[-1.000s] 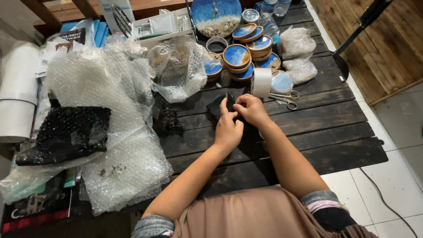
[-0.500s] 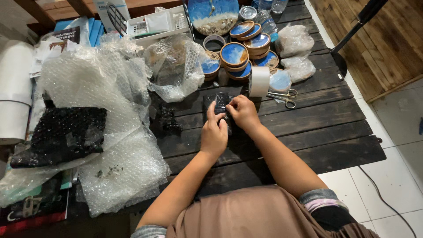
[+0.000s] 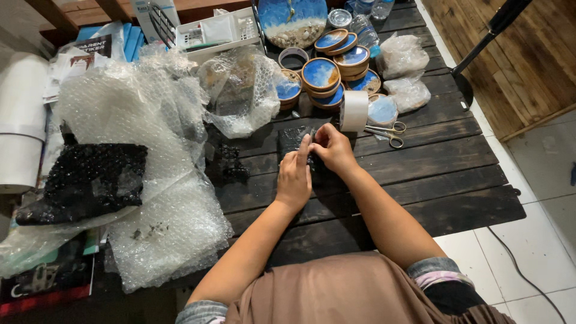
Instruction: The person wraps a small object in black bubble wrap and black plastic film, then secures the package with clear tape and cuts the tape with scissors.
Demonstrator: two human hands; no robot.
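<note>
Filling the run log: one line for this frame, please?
left hand: pressing on black bubble-wrapped bundle | right hand: pinching bundle's top edge | tape roll, scissors: just right of hands | surface: dark slat table

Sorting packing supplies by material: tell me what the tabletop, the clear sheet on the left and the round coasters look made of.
Dark slatted tabletop: stained wood, matte, visible grain and gaps. Clear bubbled sheet: plastic bubble wrap, glossy. Round blue-topped coasters: probably wooden rims with shiny resin-like tops.

dark slatted table (image 3: 456, 174), tiled floor (image 3: 540, 240)
</note>
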